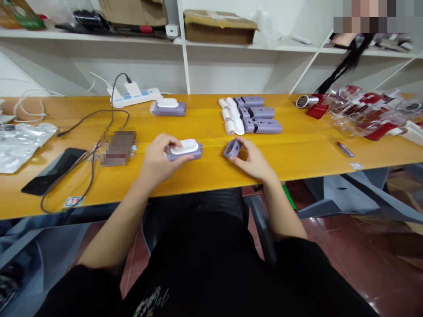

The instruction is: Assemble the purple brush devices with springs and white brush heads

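Observation:
My left hand grips a purple-grey plastic housing with a white ribbed oval piece on top, just above or on the table near its front edge. To the right, my right hand pinches a short hollow purple-grey sleeve, its opening turned toward the left. The two parts are apart. Behind them, several similar purple-grey housings lie in rows beside white rounded pieces. Another purple-grey housing with a white top lies farther back on the left.
A power strip with plugs stands at the back left. Dark cables run past a phone and a blurred brown object. At right lie a small screwdriver and red and clear plastic parts. Shelves hold cardboard boxes.

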